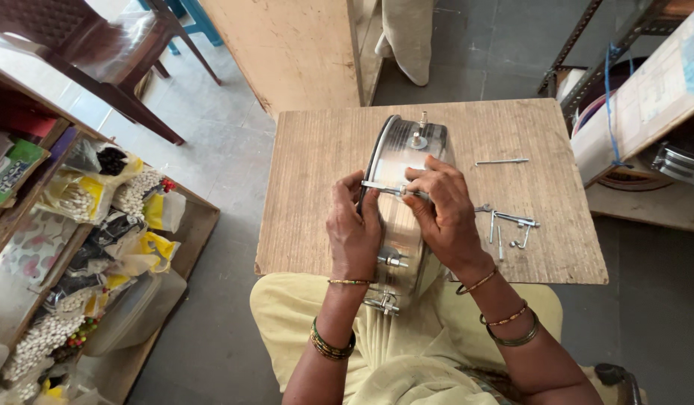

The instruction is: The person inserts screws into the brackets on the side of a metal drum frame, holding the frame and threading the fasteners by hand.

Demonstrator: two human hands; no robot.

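- A shiny metal drum shell (404, 202) stands on its edge, its far part resting on the tabletop (309, 195) and its near part over the person's lap.
- A thin metal rod (383, 187) lies across the shell's curved side, between the two hands.
- The left hand (353, 229) comes up from below with its back to the camera; its fingers curl over the shell's left rim and its grip is pressed together on the rod's left end.
- The right hand (441, 210) reaches in from the right, wrist bent, fingers bunched and pinching the rod's right part.
- Bangles sit on both wrists; the forearms run out of the bottom of the frame.
- Lugs (393, 260) stick out along the shell's side; one near the lap is partly hidden by the left wrist.
- The hands cover the rod's ends, so how it joins the shell cannot be made out.
- Loose rods and hooks (508, 225) lie on the tabletop just right of the right hand, with one single rod (501, 161) farther back.
- A shelf (69, 247) of packets stands at the left, cut off by the frame edge.
- Another drum (681, 161) shows partly at the right edge.
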